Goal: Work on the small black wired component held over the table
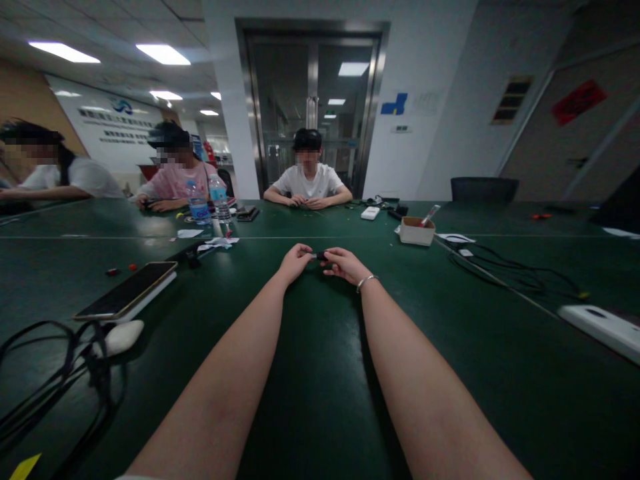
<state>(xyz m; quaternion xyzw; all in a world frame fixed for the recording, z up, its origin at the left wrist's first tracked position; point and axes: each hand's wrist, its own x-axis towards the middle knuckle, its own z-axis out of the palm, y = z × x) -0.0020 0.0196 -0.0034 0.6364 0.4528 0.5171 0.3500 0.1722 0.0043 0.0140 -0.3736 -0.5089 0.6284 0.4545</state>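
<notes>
Both my hands meet over the green table (pixel 320 373), at about the middle of the view. My left hand (pixel 295 263) pinches the pale, metal-looking end of a small black piece (pixel 321 256). My right hand (pixel 347 265), with a silver bracelet at the wrist, grips the dark end of that same piece between thumb and fingers. The piece lies sideways between the fingertips, and its exact kind is too small to make out.
At left are a phone (pixel 133 288) on a white box, a white mouse-shaped thing (pixel 120 337) and black cables (pixel 55 380). Bottles (pixel 219 197) stand beyond. A small box (pixel 417 231) and a white power strip (pixel 603 327) are at right. Several people (pixel 308 179) sit around.
</notes>
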